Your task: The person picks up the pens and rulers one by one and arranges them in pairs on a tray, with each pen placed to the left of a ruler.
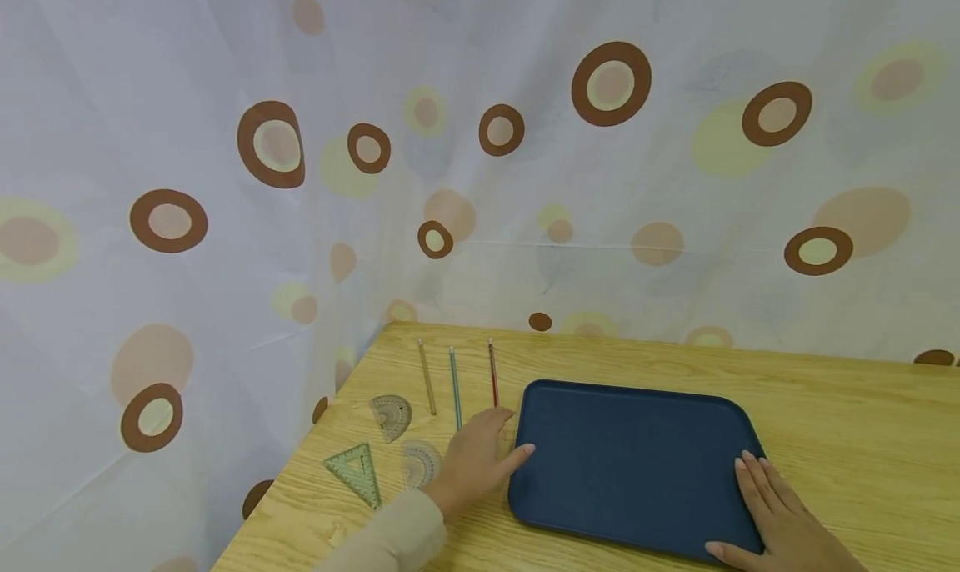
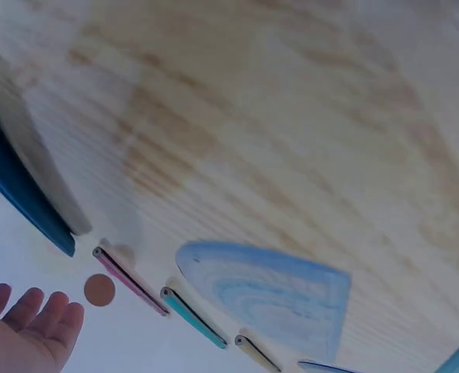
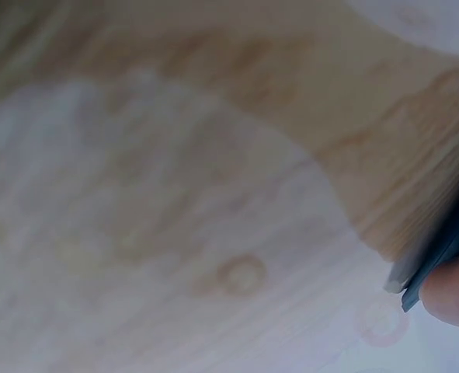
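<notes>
A dark blue rectangular tray (image 1: 633, 464) lies on the wooden table. My left hand (image 1: 480, 455) is at its left side, thumb pointing to the rim and fingers extended; whether it touches is unclear. In the left wrist view this hand's fingers (image 2: 46, 318) hold nothing. My right hand (image 1: 787, 522) rests on the tray's right rim with fairly straight fingers, the thumb by the near corner. A fingertip (image 3: 450, 291) meets the tray's edge (image 3: 439, 252) in the right wrist view. Just beyond the left hand lie a red pencil (image 1: 493, 372) and a blue pencil (image 1: 455, 388).
Left of the tray lie a tan pencil (image 1: 427, 376), a grey protractor (image 1: 392, 417), a clear protractor (image 1: 420, 462) partly behind the left hand, and a green set square (image 1: 367, 476). A patterned curtain (image 1: 555, 180) hangs behind and to the left of the table (image 1: 862, 447).
</notes>
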Demonstrator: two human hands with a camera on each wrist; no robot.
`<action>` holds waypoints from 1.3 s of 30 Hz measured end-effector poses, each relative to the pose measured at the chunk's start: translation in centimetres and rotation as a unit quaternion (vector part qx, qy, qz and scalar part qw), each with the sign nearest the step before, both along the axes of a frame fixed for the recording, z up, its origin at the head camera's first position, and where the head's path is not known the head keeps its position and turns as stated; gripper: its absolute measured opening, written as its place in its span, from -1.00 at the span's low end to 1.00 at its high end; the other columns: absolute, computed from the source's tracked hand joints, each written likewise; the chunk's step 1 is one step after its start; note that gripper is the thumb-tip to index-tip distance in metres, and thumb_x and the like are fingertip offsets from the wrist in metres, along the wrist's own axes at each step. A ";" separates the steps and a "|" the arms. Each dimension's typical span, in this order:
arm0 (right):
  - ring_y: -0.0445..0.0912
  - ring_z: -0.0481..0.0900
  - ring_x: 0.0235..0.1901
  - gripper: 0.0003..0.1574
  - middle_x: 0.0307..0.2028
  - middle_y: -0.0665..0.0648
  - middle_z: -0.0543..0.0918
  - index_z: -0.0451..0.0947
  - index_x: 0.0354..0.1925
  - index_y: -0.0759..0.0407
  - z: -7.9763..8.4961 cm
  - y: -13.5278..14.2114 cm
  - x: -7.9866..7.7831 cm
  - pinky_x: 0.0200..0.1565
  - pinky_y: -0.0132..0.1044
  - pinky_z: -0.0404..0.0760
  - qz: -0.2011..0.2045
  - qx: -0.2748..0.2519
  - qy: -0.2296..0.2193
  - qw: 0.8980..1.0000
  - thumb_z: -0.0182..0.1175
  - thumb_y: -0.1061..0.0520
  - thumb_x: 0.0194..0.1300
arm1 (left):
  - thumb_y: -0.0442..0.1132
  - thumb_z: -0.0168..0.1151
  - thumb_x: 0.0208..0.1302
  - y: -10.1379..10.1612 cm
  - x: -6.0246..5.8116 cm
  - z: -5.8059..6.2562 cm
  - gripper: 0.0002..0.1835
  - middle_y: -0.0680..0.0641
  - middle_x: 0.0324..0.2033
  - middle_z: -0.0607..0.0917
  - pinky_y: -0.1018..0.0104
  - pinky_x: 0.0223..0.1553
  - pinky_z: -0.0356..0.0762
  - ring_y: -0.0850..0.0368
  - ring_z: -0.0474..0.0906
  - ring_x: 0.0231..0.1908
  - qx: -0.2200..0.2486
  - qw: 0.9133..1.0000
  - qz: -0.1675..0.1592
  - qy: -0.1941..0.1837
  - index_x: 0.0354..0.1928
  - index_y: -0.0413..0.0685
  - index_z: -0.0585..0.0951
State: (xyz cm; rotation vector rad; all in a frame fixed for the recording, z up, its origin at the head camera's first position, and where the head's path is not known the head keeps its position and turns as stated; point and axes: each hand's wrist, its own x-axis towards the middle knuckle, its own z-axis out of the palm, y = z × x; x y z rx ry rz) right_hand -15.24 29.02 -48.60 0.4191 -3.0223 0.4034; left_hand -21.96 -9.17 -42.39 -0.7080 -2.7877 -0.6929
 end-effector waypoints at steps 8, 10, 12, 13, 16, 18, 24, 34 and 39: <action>-0.35 -0.88 0.20 0.31 0.40 0.44 -0.37 -0.36 0.39 0.46 0.0 0.0 0.0 -0.08 -0.65 -0.84 0.001 -0.003 -0.005 1.000 0.11 -0.32 0.18 | 0.04 0.12 0.28 -0.6 -1.0 0.5 -0.43 -0.20 0.12 0.53 0.00 0.05 0.49 -0.13 0.48 0.11 0.103 0.992 0.056 -0.051 0.18 -0.23 0.43; -0.35 -0.88 0.19 0.31 0.40 0.44 -0.37 -0.36 0.39 0.45 0.1 0.0 0.0 -0.08 -0.65 -0.84 0.000 -0.004 -0.007 1.000 0.11 -0.32 0.18 | -0.01 0.14 0.28 -0.8 -1.3 0.6 -0.44 -0.24 0.11 0.52 -0.04 0.02 0.50 -0.16 0.48 0.08 0.133 0.987 0.061 -0.065 0.18 -0.26 0.42; -0.34 -0.88 0.19 0.31 0.40 0.45 -0.36 -0.37 0.39 0.45 0.1 0.0 0.1 -0.08 -0.65 -0.83 0.000 -0.006 -0.008 1.000 0.11 -0.32 0.18 | -0.04 0.12 0.30 -1.1 -1.7 0.7 -0.46 -0.26 0.10 0.53 -0.04 0.00 0.50 -0.17 0.49 0.05 0.162 0.982 0.066 -0.076 0.18 -0.28 0.42; -0.35 -0.88 0.20 0.31 0.40 0.45 -0.35 -0.37 0.39 0.45 0.1 0.0 0.1 -0.08 -0.65 -0.83 0.000 -0.006 -0.007 1.000 0.11 -0.32 0.18 | -0.05 0.11 0.31 -1.2 -1.9 0.7 -0.47 -0.26 0.08 0.54 -0.03 -0.01 0.51 -0.17 0.49 0.03 0.174 0.979 0.068 -0.079 0.18 -0.29 0.41; -0.35 -0.88 0.19 0.32 0.40 0.43 -0.37 -0.39 0.39 0.43 0.1 0.0 0.1 -0.08 -0.66 -0.83 0.000 -0.005 -0.005 1.000 0.12 -0.32 0.18 | -0.07 0.08 0.33 -1.5 -2.4 1.0 -0.48 -0.30 0.06 0.54 -0.02 -0.02 0.51 -0.18 0.49 0.01 0.208 0.972 0.072 -0.085 0.17 -0.32 0.40; -0.36 -0.87 0.19 0.32 0.40 0.43 -0.37 -0.38 0.39 0.43 0.0 0.0 0.2 -0.08 -0.66 -0.83 0.002 -0.003 -0.001 1.000 0.12 -0.31 0.17 | -0.07 0.06 0.35 -1.7 -2.6 1.2 -0.49 -0.30 0.05 0.54 0.00 -0.04 0.53 -0.17 0.50 -0.01 0.226 0.967 0.076 -0.089 0.17 -0.32 0.40; -0.36 -0.87 0.20 0.32 0.40 0.43 -0.35 -0.39 0.40 0.42 -0.1 0.0 0.2 -0.07 -0.66 -0.82 0.004 -0.003 0.006 1.000 0.13 -0.31 0.17 | -0.09 0.04 0.35 -2.3 -3.3 1.7 -0.54 -0.28 -0.01 0.57 0.12 -0.11 0.58 -0.12 0.53 -0.07 0.267 0.952 0.095 -0.113 0.12 -0.33 0.44; -0.37 -0.87 0.20 0.31 0.41 0.40 -0.38 -0.40 0.40 0.40 -0.2 0.1 0.2 -0.08 -0.66 -0.81 0.005 -0.008 0.003 1.000 0.13 -0.30 0.18 | -0.08 -0.01 0.38 -2.7 -4.2 2.5 -0.56 -0.27 -0.05 0.59 0.11 -0.06 0.56 -0.14 0.55 -0.05 0.324 0.922 0.148 -0.151 0.08 -0.31 0.47; -0.37 -0.86 0.20 0.30 0.41 0.42 -0.36 -0.40 0.40 0.39 -0.2 0.2 0.1 -0.07 -0.67 -0.80 0.011 -0.011 0.008 1.000 0.14 -0.28 0.18 | -0.06 -0.05 0.39 -3.2 -4.8 2.4 -0.55 -0.29 0.01 0.56 0.05 -0.01 0.55 -0.18 0.54 -0.01 0.371 0.896 0.164 -0.183 0.07 -0.31 0.46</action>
